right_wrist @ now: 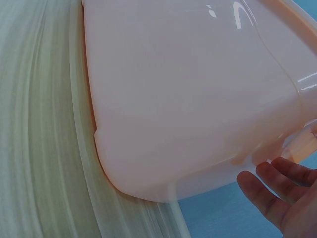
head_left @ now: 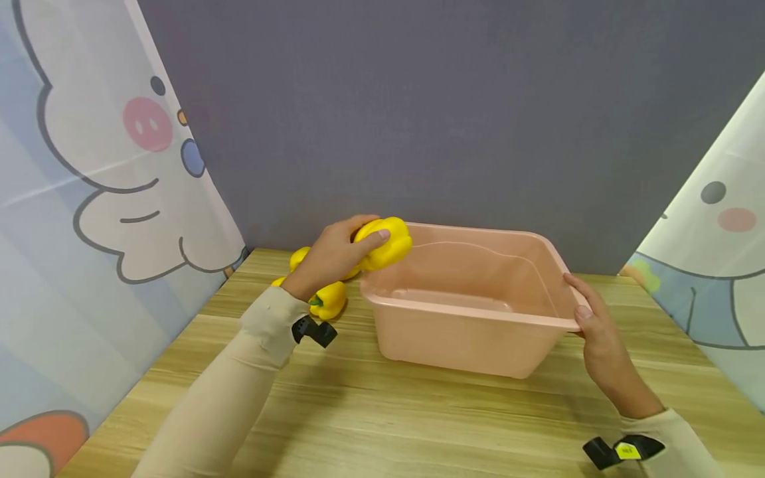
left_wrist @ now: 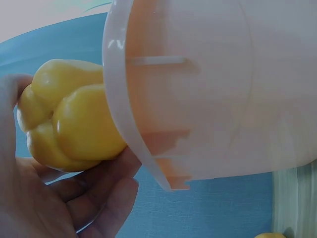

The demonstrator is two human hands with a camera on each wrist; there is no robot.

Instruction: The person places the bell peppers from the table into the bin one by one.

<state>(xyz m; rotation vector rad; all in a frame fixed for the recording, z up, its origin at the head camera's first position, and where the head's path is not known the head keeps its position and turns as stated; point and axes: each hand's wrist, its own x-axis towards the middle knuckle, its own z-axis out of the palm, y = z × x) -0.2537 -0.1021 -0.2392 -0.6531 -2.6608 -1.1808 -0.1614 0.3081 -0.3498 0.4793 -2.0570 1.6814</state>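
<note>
A yellow bell pepper (head_left: 387, 244) is gripped in my left hand (head_left: 335, 255), raised at the left rim of a pink plastic basin (head_left: 460, 338). In the left wrist view the pepper (left_wrist: 74, 119) shows its lobed end, partly hidden by the basin's rim (left_wrist: 116, 89). My right hand (head_left: 600, 338) holds the basin's right rim, thumb over the edge. The right wrist view shows that hand's fingers (right_wrist: 270, 191) beneath the rim outside the basin wall (right_wrist: 193, 99). No pepper shows on the visible part of the basin's floor.
Several more yellow peppers (head_left: 331, 300) lie on the wooden table (head_left: 358, 418) left of the basin, partly hidden behind my left hand and wrist. A dark grey panel (head_left: 454, 119) stands behind the basin. Cartoon-printed sheets (head_left: 107, 199) flank the table on both sides.
</note>
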